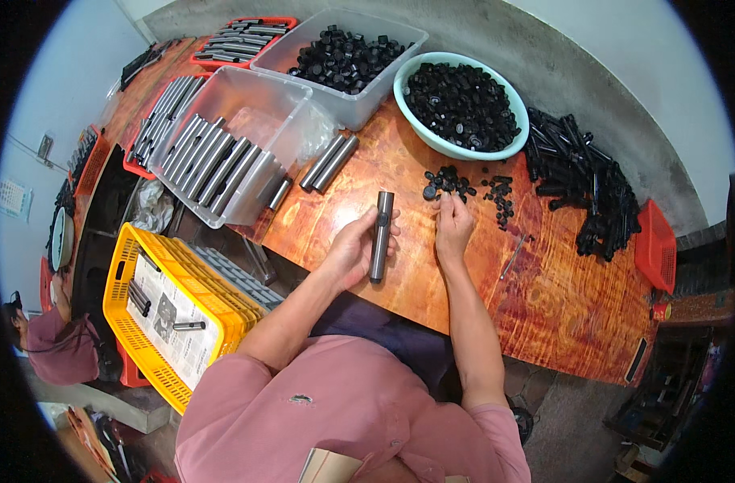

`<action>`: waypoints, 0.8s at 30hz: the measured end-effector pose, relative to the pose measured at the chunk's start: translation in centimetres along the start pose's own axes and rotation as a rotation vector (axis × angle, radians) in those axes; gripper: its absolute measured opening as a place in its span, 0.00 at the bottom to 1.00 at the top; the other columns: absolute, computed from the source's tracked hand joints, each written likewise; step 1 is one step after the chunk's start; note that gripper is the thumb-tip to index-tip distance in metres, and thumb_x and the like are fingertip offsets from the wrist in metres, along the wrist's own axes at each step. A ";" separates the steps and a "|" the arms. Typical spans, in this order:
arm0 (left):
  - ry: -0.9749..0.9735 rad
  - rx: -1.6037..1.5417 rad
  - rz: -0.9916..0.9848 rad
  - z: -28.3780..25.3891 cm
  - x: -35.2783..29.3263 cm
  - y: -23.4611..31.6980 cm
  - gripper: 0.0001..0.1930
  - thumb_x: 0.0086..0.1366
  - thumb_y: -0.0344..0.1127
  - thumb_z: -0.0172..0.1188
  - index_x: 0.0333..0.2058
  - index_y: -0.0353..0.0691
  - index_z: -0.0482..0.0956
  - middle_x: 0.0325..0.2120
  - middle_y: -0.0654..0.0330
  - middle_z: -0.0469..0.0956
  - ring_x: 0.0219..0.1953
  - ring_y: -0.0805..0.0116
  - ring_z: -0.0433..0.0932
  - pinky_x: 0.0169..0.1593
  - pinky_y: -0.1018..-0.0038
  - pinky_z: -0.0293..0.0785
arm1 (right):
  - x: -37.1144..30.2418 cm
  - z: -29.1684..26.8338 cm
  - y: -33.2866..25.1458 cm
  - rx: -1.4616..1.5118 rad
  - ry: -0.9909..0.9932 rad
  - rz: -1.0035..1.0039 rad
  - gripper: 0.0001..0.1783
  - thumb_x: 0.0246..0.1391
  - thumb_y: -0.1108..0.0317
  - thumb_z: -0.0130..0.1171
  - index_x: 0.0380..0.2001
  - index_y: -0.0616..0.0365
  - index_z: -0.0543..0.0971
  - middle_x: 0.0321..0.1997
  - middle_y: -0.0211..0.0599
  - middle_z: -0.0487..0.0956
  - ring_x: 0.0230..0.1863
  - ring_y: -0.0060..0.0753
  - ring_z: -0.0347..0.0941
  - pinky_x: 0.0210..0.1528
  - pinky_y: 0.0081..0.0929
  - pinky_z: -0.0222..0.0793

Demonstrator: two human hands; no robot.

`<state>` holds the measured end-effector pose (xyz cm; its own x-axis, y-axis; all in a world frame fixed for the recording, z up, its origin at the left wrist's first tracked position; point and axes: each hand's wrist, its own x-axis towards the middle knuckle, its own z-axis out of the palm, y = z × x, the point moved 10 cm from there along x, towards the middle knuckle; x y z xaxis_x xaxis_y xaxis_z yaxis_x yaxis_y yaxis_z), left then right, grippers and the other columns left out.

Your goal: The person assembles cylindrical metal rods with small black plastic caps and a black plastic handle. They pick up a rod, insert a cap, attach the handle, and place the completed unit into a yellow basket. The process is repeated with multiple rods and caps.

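My left hand [356, 251] is closed round a grey metal flashlight tube [379, 241] with black bands, held nearly upright in the picture above the table's near edge. To its right, my right hand [454, 224] has its fingers pinched together at a small pile of black caps [446, 182]; what lies between the fingertips, if anything, is hidden. Right beside that pile is a cluster of smaller black parts [500, 197]. Two more metal tubes [329, 163] lie on the table beyond my left hand.
A pale blue basin [407, 109] and a clear bin [355, 109] hold black caps. Another clear bin [291, 113] holds tubes. Black parts [584, 177] are heaped at right, near a red basket [655, 245]. A yellow crate [154, 346] stands at lower left; another person [61, 350] sits beyond.
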<state>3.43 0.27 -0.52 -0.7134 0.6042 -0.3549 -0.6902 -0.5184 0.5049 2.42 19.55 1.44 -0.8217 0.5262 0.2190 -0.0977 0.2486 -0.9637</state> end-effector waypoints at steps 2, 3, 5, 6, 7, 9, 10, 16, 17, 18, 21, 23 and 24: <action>0.001 0.166 0.061 0.3 0.2 1.0 0.26 0.75 0.51 0.51 0.57 0.33 0.70 0.36 0.60 0.77 0.33 0.71 0.76 0.40 0.75 0.77 | -0.2 -0.1 -0.2 -0.034 -0.028 0.020 0.20 0.68 0.61 0.53 0.25 0.63 0.77 0.16 0.29 0.69 0.19 0.19 0.62 0.23 0.26 0.56; 0.006 0.248 0.094 0.4 0.2 1.6 0.25 0.75 0.50 0.52 0.57 0.33 0.71 0.36 0.60 0.77 0.32 0.72 0.76 0.40 0.76 0.77 | -0.2 -0.1 -0.3 -0.050 -0.046 0.029 0.19 0.67 0.61 0.54 0.26 0.63 0.79 0.17 0.33 0.74 0.20 0.22 0.68 0.24 0.28 0.61; -0.014 0.362 0.208 1.1 -0.2 3.0 0.19 0.76 0.44 0.51 0.53 0.33 0.75 0.33 0.62 0.78 0.30 0.76 0.76 0.37 0.79 0.76 | -0.2 -0.1 0.0 -0.063 -0.058 0.046 0.19 0.68 0.62 0.54 0.25 0.63 0.78 0.15 0.28 0.68 0.19 0.17 0.63 0.23 0.25 0.58; -0.035 0.481 0.273 1.0 -0.2 3.6 0.19 0.76 0.43 0.51 0.54 0.34 0.75 0.33 0.63 0.78 0.30 0.77 0.76 0.37 0.79 0.75 | 0.0 -0.1 0.4 -0.052 -0.058 0.057 0.19 0.68 0.62 0.54 0.25 0.63 0.78 0.15 0.27 0.67 0.18 0.17 0.62 0.23 0.25 0.58; -0.047 0.593 0.332 0.9 -0.4 4.0 0.18 0.76 0.43 0.51 0.54 0.34 0.74 0.33 0.63 0.77 0.30 0.77 0.76 0.37 0.79 0.75 | -0.3 0.0 0.8 -0.045 -0.065 0.077 0.19 0.68 0.61 0.54 0.25 0.62 0.78 0.14 0.25 0.65 0.18 0.16 0.61 0.22 0.24 0.57; -0.015 0.559 0.299 0.3 -0.1 4.8 0.18 0.76 0.43 0.50 0.53 0.34 0.74 0.33 0.63 0.77 0.30 0.77 0.76 0.36 0.79 0.75 | -0.1 0.3 1.1 0.032 -0.066 0.111 0.19 0.69 0.62 0.54 0.23 0.61 0.76 0.15 0.21 0.63 0.17 0.14 0.57 0.21 0.21 0.53; 0.011 0.543 0.253 0.0 0.1 5.5 0.20 0.76 0.44 0.51 0.54 0.33 0.74 0.34 0.63 0.78 0.30 0.76 0.77 0.36 0.78 0.75 | -0.2 0.3 1.4 0.047 -0.060 0.128 0.19 0.69 0.62 0.54 0.23 0.61 0.76 0.15 0.21 0.63 0.17 0.13 0.57 0.21 0.20 0.52; -0.053 0.709 0.232 -3.4 -1.8 10.4 0.17 0.75 0.45 0.54 0.47 0.34 0.75 0.33 0.65 0.76 0.33 0.79 0.75 0.38 0.78 0.75 | -0.5 0.3 1.6 0.018 -0.057 0.134 0.19 0.70 0.63 0.51 0.23 0.56 0.73 0.16 0.22 0.63 0.17 0.14 0.55 0.20 0.19 0.48; -0.044 0.744 0.220 -3.6 -2.8 11.2 0.16 0.75 0.43 0.54 0.47 0.34 0.75 0.34 0.65 0.76 0.34 0.79 0.75 0.38 0.78 0.75 | -0.5 0.1 1.1 0.053 -0.059 0.099 0.19 0.70 0.62 0.52 0.23 0.57 0.74 0.16 0.21 0.62 0.17 0.14 0.54 0.20 0.19 0.47; 0.009 0.747 0.220 -4.9 -4.3 11.9 0.16 0.74 0.42 0.54 0.48 0.34 0.75 0.34 0.64 0.76 0.34 0.79 0.75 0.38 0.78 0.75 | -0.6 0.4 2.1 0.062 -0.033 0.171 0.19 0.71 0.62 0.52 0.24 0.57 0.74 0.16 0.21 0.62 0.18 0.13 0.54 0.21 0.19 0.47; 0.082 0.703 0.174 -7.0 -6.2 13.0 0.16 0.73 0.40 0.56 0.52 0.34 0.75 0.36 0.63 0.78 0.34 0.79 0.76 0.40 0.79 0.75 | -0.2 1.0 1.4 -0.001 -0.116 0.074 0.20 0.71 0.62 0.51 0.24 0.60 0.75 0.16 0.24 0.65 0.18 0.14 0.54 0.20 0.20 0.48; 0.134 0.586 0.135 -7.6 -7.3 13.1 0.19 0.72 0.39 0.58 0.55 0.34 0.74 0.38 0.61 0.79 0.35 0.78 0.77 0.41 0.79 0.76 | 0.0 1.2 1.0 -0.028 -0.130 0.065 0.20 0.71 0.62 0.51 0.24 0.60 0.75 0.16 0.24 0.65 0.18 0.14 0.54 0.21 0.20 0.48; 0.142 0.567 0.157 -7.8 -7.5 13.3 0.24 0.70 0.38 0.60 0.60 0.33 0.70 0.40 0.60 0.79 0.37 0.76 0.78 0.44 0.77 0.77 | -0.1 1.3 0.8 -0.043 -0.133 0.061 0.20 0.71 0.62 0.51 0.24 0.61 0.75 0.16 0.24 0.65 0.18 0.14 0.54 0.21 0.20 0.48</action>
<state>-1.32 -15.89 2.72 -0.8378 0.4398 -0.3236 -0.4309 -0.1683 0.8866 1.68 18.68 0.41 -0.8928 0.4296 0.1355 -0.0239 0.2552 -0.9666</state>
